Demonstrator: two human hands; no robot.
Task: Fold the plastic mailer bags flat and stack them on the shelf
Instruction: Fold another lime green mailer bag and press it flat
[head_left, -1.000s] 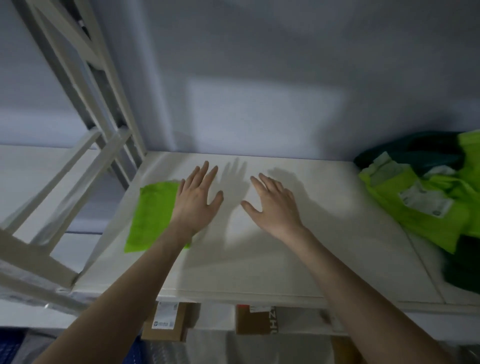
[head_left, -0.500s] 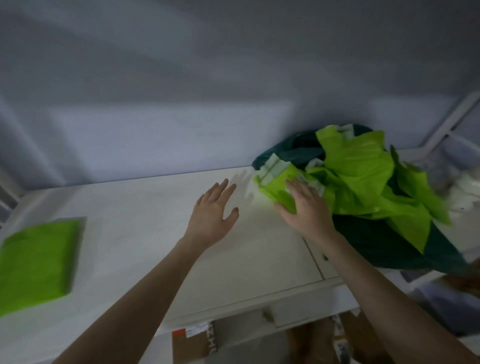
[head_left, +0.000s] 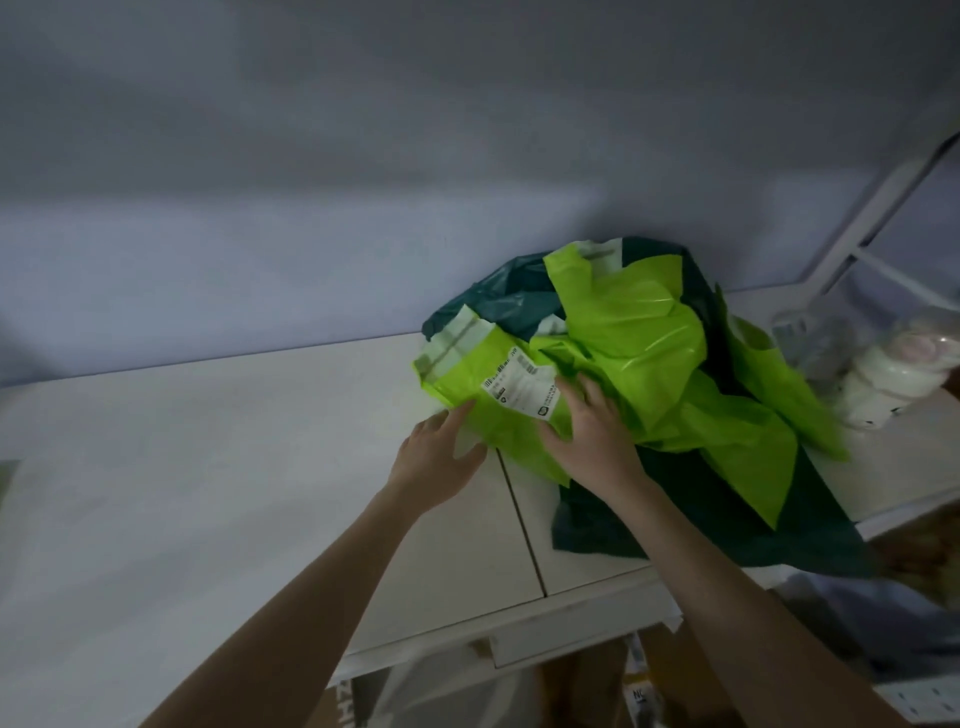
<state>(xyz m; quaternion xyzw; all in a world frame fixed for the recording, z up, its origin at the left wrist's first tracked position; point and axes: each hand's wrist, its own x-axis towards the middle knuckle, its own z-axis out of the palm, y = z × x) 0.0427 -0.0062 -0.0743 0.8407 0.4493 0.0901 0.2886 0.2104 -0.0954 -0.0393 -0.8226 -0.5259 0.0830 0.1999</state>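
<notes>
A heap of crumpled mailer bags (head_left: 649, 338), lime green and dark green, lies on the right part of the white shelf (head_left: 208, 467). The nearest lime-green mailer bag (head_left: 488, 395) carries a white shipping label and sticks out of the heap to the left. My right hand (head_left: 592, 441) lies on this bag just right of the label, fingers curled into its folds. My left hand (head_left: 436, 457) is at the bag's lower left edge, fingertips touching it, thumb apart. A dark green bag (head_left: 675, 525) spreads under the heap toward the shelf's front edge.
A white bundle in clear plastic (head_left: 883, 379) sits right of the heap. The shelf's white diagonal brace (head_left: 862, 228) rises at the far right. A grey wall stands close behind. Cardboard boxes (head_left: 343, 701) stand below the shelf's front edge.
My view and both hands have swung right from the folded green bag to the heap. My right hand has settled on the labelled bag and my left hand has come to its edge.
</notes>
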